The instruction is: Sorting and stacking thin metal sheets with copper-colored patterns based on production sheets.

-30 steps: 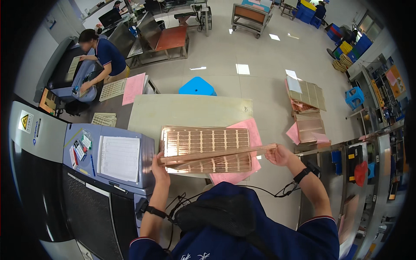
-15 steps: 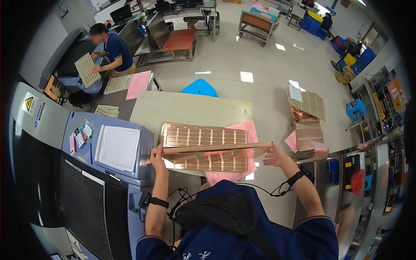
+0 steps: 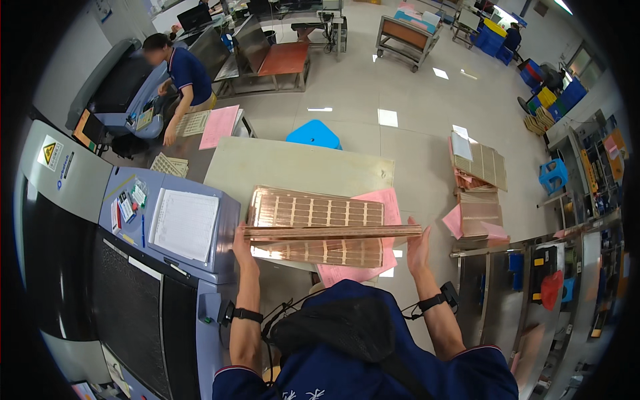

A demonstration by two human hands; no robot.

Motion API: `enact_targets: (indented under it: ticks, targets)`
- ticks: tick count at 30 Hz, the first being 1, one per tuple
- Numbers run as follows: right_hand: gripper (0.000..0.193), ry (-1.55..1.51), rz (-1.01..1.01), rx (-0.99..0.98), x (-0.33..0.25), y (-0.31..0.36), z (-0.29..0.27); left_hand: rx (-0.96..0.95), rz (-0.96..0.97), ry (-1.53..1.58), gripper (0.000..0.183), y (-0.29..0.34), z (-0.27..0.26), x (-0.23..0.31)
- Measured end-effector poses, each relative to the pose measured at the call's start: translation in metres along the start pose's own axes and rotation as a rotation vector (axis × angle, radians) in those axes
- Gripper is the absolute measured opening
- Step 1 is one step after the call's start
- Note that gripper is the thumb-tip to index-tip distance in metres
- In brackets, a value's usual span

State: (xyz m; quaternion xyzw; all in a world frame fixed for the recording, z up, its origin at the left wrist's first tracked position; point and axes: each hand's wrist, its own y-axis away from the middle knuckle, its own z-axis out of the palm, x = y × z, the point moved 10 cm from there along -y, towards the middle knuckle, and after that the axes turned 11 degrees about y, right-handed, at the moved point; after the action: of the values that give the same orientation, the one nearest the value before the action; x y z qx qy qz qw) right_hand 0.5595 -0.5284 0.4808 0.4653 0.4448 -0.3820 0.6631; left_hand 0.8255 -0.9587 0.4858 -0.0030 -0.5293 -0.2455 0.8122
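Note:
A stack of copper-coloured circuit board panels [image 3: 333,233] stands on its long edge over the table, seen nearly edge-on. My left hand [image 3: 244,248] grips its left end; the fingers behind the panels are partly hidden. At the right end, my right hand [image 3: 418,248] lies flat against the short edges with its fingers stretched out. Behind and below the stack lies another copper panel [image 3: 320,208] with rows of rectangular patterns. Pink paper [image 3: 387,199] sticks out from beneath it on the pale green table [image 3: 300,163].
On my left stands a blue-grey machine [image 3: 223,230] bearing a paper form [image 3: 185,223], pens and small boxes. A blue stool [image 3: 315,134] is beyond the table. Piled panels [image 3: 481,210] stand at right, near metal shelving [image 3: 497,293]. A co-worker [image 3: 190,77] reaches over panels at far left.
The stack has turned from a slant to nearly level, its edges more even. My right hand has moved from open beside the corner to flat against the end. The co-worker has put down a panel.

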Motion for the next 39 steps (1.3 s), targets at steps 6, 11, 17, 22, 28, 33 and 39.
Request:
enact_targets:
  ticks: [6, 11, 17, 22, 28, 33, 39]
  targets:
    - [0.076, 0.004, -0.026, -0.011, 0.000, -0.002, 0.002, -0.105, -0.026, 0.003, 0.062, 0.002, 0.000, -0.002]
    - [0.073, 0.096, -0.016, 0.044, 0.008, -0.006, -0.019, 0.102, 0.085, 0.011, 0.053, -0.013, -0.018, -0.006]
    - [0.077, 0.083, 0.034, 0.028, 0.011, -0.006, -0.043, -0.026, -0.059, 0.001, 0.053, -0.025, -0.026, 0.002]
    - [0.077, -0.260, 0.945, -0.013, 0.076, 0.019, -0.062, 0.113, -1.174, 0.157, 0.047, 0.018, -0.039, -0.049]
    - [0.036, 0.202, 1.025, -0.237, 0.183, 0.003, -0.117, -0.046, -1.268, -0.337, 0.033, 0.020, -0.110, -0.101]
    - [0.026, 0.228, 1.180, -0.237, 0.199, 0.002, -0.115, -0.109, -1.511, -0.256, 0.024, 0.052, -0.050, -0.072]
    - [0.014, 0.865, 1.014, -0.319, 0.169, 0.036, -0.081, -0.101, -1.135, -0.840, 0.029, 0.048, -0.137, -0.074]
